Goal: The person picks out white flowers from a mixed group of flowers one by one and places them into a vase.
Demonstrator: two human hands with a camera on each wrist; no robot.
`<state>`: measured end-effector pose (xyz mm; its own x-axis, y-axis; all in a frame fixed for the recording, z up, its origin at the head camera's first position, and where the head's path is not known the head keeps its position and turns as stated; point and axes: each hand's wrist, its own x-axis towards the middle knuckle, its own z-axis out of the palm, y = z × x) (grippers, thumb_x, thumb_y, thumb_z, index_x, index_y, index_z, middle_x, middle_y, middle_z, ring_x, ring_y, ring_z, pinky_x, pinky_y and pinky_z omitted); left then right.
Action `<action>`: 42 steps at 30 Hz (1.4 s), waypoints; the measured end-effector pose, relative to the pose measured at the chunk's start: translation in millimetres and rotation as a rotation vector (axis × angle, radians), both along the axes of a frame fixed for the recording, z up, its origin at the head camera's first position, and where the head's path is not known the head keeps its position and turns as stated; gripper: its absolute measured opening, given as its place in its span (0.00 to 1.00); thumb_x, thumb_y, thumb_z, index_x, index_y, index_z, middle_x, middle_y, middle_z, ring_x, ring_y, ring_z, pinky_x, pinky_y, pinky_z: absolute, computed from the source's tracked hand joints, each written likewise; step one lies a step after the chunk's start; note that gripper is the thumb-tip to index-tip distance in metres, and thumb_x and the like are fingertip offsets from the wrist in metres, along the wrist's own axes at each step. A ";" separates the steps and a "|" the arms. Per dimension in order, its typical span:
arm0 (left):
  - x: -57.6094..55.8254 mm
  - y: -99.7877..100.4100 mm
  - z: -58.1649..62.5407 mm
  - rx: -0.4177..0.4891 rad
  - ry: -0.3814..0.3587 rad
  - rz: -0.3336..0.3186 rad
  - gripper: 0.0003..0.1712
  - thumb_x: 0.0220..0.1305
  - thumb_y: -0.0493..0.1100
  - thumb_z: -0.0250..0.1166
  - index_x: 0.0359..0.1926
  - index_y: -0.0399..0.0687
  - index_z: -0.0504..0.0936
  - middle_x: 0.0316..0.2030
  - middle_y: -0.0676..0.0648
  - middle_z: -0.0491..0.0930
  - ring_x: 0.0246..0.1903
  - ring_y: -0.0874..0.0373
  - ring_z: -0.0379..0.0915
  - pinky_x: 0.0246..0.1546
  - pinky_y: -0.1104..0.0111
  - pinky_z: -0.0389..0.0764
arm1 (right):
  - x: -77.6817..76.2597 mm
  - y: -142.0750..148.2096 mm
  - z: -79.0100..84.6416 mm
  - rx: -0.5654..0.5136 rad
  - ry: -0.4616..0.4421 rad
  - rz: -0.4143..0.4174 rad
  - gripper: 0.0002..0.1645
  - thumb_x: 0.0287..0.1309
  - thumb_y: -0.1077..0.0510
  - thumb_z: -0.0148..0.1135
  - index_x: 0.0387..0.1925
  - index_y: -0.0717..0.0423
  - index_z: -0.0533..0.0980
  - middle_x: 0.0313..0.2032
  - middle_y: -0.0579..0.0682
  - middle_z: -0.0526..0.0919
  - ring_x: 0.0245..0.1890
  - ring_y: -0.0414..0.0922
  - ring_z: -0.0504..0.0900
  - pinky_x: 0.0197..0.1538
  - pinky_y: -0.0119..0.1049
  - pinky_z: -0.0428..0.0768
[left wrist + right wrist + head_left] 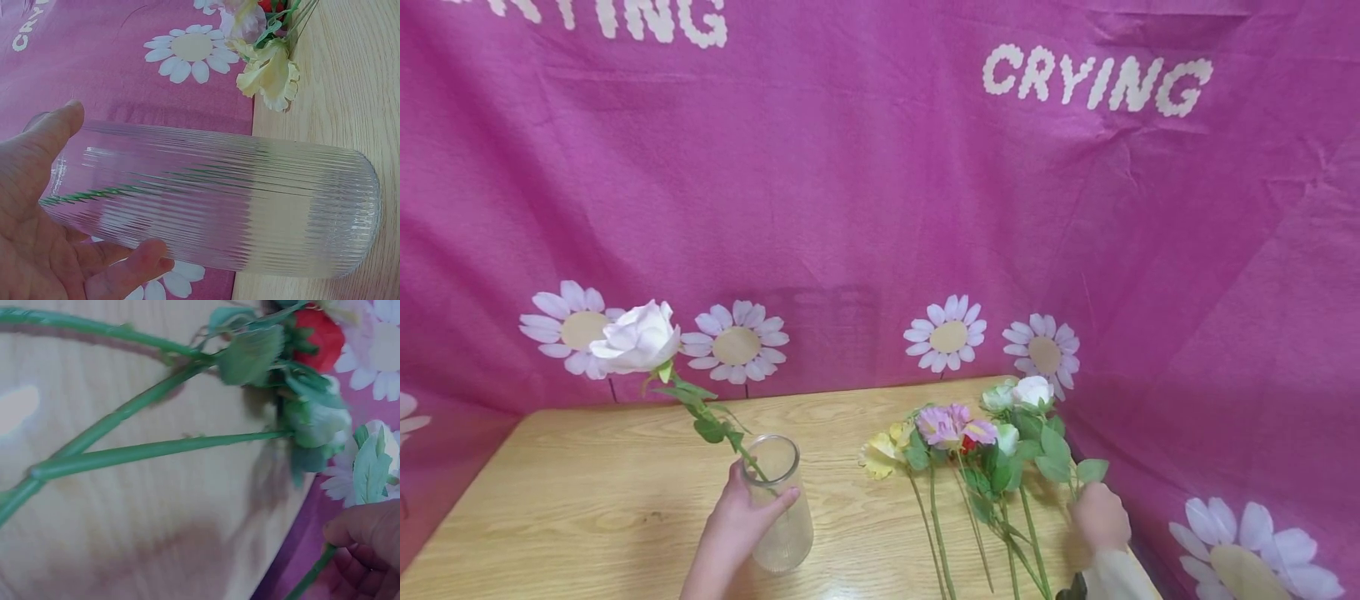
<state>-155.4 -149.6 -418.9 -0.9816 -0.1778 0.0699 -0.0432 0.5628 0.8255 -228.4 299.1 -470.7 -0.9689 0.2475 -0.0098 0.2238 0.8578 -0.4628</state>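
Note:
My left hand point(741, 512) grips a clear ribbed glass vase point(219, 200) near its rim, thumb on one side and fingers on the other. A white rose point(636, 337) stands in the vase and leans left; its green stem shows through the glass. At the right end of the table, my right hand point(1101, 517) pinches a green flower stem point(310, 573). Just beyond those fingers is a pale leaf point(372, 469) with a white bloom partly behind it. Beside this hand lie a purple flower point(940, 425), a yellow flower point(883, 454) and a red flower point(317, 340).
Several loose green stems point(936, 533) point toward the near edge of the wooden table point(587, 492). A magenta cloth point(850, 183) printed with daisies and lettering hangs behind the table and along its sides.

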 end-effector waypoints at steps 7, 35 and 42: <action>-0.1 -0.7 1.2 -0.028 0.000 -0.001 0.48 0.49 0.55 0.67 0.60 0.32 0.53 0.54 0.27 0.64 0.52 0.30 0.61 0.47 0.39 0.63 | -4.6 -12.6 22.3 -0.025 0.027 0.001 0.22 0.47 0.65 0.52 0.08 0.50 0.55 0.09 0.42 0.56 0.12 0.39 0.55 0.14 0.32 0.59; -1.1 0.1 0.2 -0.049 -0.026 0.004 0.50 0.49 0.58 0.66 0.60 0.31 0.52 0.55 0.26 0.63 0.51 0.29 0.61 0.45 0.39 0.64 | -34.2 -70.9 50.1 -0.037 0.252 0.053 0.07 0.44 0.66 0.51 0.16 0.58 0.65 0.12 0.45 0.61 0.15 0.43 0.61 0.18 0.35 0.60; -0.2 0.3 1.0 -0.051 -0.029 0.008 0.50 0.49 0.57 0.66 0.60 0.31 0.52 0.54 0.26 0.63 0.51 0.29 0.61 0.45 0.39 0.64 | -35.3 -82.6 54.4 -0.070 0.306 0.056 0.06 0.44 0.65 0.51 0.16 0.58 0.66 0.12 0.45 0.65 0.15 0.43 0.62 0.18 0.35 0.62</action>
<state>-155.6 -149.3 -417.9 -0.9818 -0.1829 0.0507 -0.0715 0.6037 0.7940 -263.7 216.5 -416.4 -0.9416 0.2026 0.2689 0.0184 0.8284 -0.5598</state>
